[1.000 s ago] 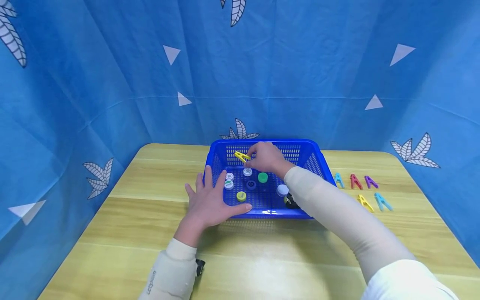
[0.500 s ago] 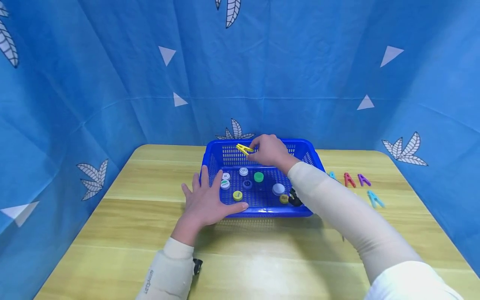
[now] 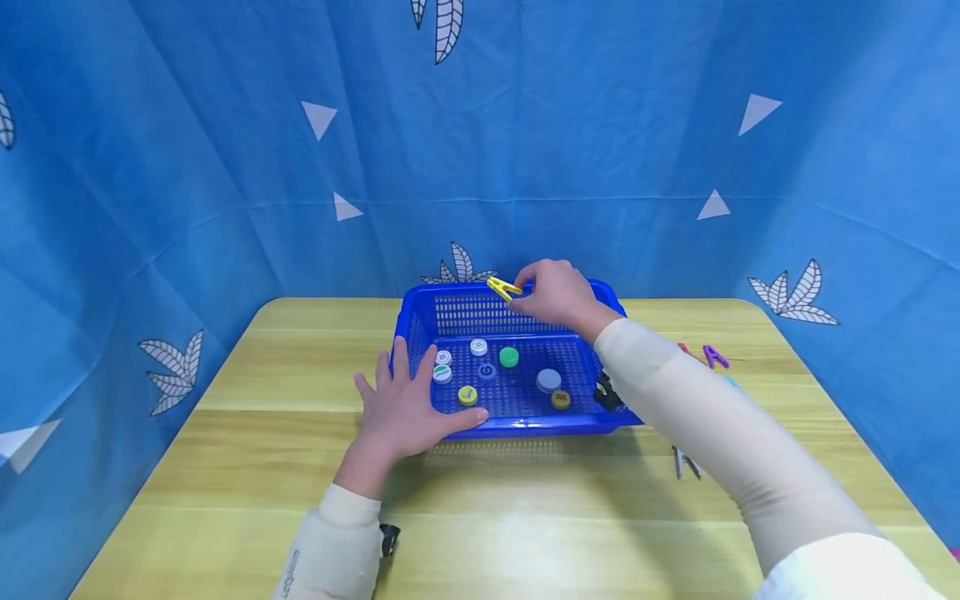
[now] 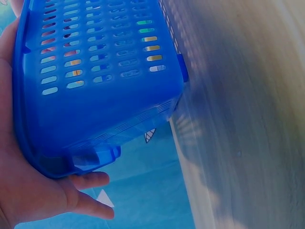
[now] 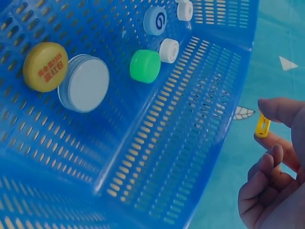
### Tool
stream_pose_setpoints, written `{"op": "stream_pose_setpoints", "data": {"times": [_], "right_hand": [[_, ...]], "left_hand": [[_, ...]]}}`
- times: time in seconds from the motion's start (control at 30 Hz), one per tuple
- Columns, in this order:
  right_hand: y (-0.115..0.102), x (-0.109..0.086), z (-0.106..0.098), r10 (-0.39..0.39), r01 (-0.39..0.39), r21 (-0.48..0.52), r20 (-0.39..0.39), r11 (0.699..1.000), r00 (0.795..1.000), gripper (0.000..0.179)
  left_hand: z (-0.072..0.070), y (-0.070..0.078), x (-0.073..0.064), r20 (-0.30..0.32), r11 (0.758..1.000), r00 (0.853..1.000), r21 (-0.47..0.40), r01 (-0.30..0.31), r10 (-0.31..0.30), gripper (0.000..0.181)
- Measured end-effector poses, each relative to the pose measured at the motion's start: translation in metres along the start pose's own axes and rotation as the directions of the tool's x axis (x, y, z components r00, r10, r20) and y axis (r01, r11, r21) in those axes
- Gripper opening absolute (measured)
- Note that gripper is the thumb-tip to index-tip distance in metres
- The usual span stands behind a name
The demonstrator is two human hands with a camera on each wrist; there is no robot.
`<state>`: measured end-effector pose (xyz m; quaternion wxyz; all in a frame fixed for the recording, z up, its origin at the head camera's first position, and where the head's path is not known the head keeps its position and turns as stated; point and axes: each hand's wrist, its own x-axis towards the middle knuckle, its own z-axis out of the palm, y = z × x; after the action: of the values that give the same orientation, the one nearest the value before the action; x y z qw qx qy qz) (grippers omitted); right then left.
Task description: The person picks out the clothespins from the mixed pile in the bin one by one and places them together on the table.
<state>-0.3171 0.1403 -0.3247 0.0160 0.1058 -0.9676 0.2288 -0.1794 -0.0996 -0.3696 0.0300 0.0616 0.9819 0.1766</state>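
Observation:
My right hand (image 3: pixel 557 292) pinches a yellow clothespin (image 3: pixel 501 287) between thumb and fingertips, near the back rim of the blue basket (image 3: pixel 525 429). In the right wrist view the same yellow clothespin (image 5: pixel 262 126) sits end-on between thumb and finger, apart from the basket. With fingers spread, my left hand (image 3: pixel 397 412) rests on the basket's left front corner; the left wrist view has this hand (image 4: pixel 33 191) against the rim. On the basket floor lie several bottle caps, among them a green cap (image 3: pixel 509 357), a yellow cap (image 3: pixel 468 395) and a wide pale cap (image 3: pixel 548 381).
Right of the basket, partly covered by my right sleeve, clothespins lie on the wooden table (image 3: pixel 285 467): a purple clothespin (image 3: pixel 716 357) and a grey clothespin (image 3: pixel 686 462) show, plus bits of red and blue. A blue patterned curtain (image 3: pixel 600 150) stands behind the table.
Holding the yellow clothespin throughout, my right hand has risen from inside the basket to its back rim and shifted right. My left hand stays at the corner. The head view has shifted slightly.

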Motion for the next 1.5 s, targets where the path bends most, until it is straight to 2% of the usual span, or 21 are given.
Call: {"op": "stream_pose_setpoints", "data": {"times": [0.4,0.73,1.2,1.5], "right_hand": [[0.02,-0.019,-0.025,-0.005,0.003,-0.037,-0.052,0.999,0.999,0.032],[0.036,-0.037,-0.038,0.016,-0.018,-0.039,-0.054,0.999,0.998,0.035],[0.056,-0.059,-0.049,0.075,-0.075,0.003,-0.053,0.997,0.996,0.037],[0.071,-0.073,-0.054,0.072,-0.072,0.009,-0.052,0.997,0.996,0.035]], "left_hand": [[0.003,0.001,-0.002,-0.006,1.0,1.0,-0.003,-0.016,0.016,0.132],[0.002,0.002,-0.003,-0.006,1.0,1.0,0.013,-0.015,0.015,0.133],[0.002,0.005,-0.005,0.009,1.0,1.0,-0.004,-0.018,0.018,0.133],[0.003,0.006,-0.004,0.008,1.0,1.0,-0.004,-0.02,0.02,0.134]]}}
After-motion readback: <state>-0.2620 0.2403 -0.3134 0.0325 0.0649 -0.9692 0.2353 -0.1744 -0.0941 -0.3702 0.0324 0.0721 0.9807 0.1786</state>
